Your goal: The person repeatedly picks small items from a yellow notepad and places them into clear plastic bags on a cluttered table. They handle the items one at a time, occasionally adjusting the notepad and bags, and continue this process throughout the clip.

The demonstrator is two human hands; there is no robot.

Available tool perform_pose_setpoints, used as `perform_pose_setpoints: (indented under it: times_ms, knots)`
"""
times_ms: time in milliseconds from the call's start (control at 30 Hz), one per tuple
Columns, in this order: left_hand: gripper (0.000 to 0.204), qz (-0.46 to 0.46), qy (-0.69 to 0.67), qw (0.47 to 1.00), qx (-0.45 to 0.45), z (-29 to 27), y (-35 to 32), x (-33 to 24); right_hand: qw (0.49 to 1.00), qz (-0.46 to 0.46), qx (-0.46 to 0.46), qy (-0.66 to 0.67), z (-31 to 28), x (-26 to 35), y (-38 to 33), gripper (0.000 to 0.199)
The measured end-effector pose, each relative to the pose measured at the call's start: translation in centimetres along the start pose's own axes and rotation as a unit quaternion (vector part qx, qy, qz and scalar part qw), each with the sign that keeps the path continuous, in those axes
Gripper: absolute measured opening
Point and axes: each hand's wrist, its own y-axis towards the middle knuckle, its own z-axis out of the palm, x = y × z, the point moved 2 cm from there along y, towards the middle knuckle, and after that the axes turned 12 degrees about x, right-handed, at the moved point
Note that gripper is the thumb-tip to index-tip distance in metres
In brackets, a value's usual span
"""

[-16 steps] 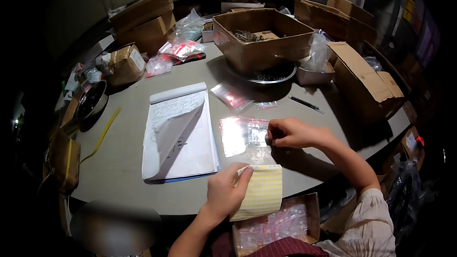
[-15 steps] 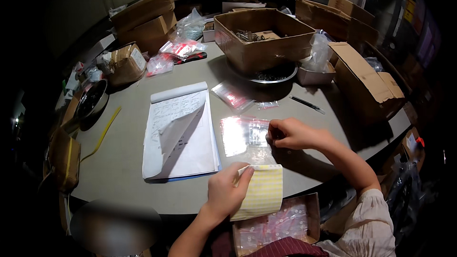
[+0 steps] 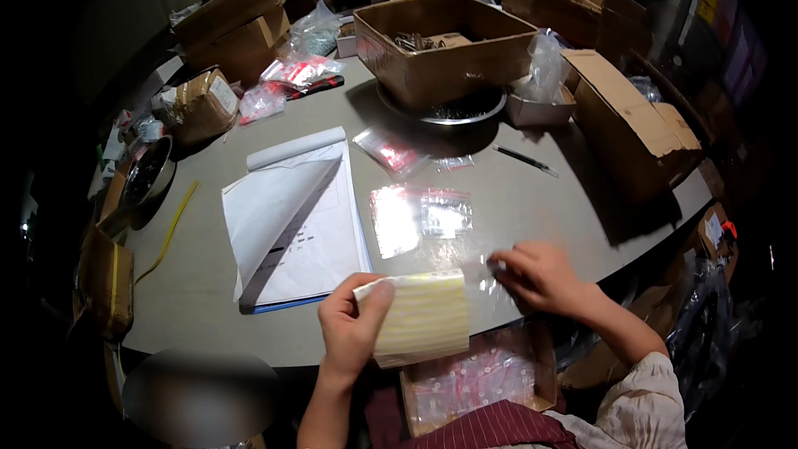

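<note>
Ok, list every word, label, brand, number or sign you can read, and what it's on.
None can be read.
Notepad: lines of dark writing, too small.
White label on the taped carton: too small.
Yellow-striped sheet in the left hand: marks along the top edge, blurred.
Large open carton: dark mark on its side, too blurred.

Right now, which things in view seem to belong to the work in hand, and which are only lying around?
Likely in use:
- yellow-and-white sheet, held by the left hand
- clear flat bags, near the right hand
- open box of small clear bags

Probably just lying about:
- black pen
- yellow strap
- notepad
</note>
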Motion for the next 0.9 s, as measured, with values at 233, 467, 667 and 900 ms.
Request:
perform_pose_setpoints:
  times_ms: [233,467,667,900]
  knots:
    - [0.015,0.031,0.114,0.993,0.010,0.5,-0.6,0.1,0.980,-0.132,0.065,0.131,0.2,5.5,-4.3,0.023]
    - [0.008,0.213,0.311,0.924,0.068,2.6,-0.7,-0.7,0.987,-0.075,0.041,0.137,-1.7,4.5,0.8,0.022]
    - [0.007,0.216,0.345,0.913,0.037,2.8,-0.9,-0.5,0.992,-0.122,0.003,0.045,0.0,4.6,2.6,0.021]
    - [0.009,0.104,0.308,0.946,0.020,2.3,-0.9,-0.3,0.991,-0.128,-0.014,-0.028,2.1,4.8,3.0,0.042]
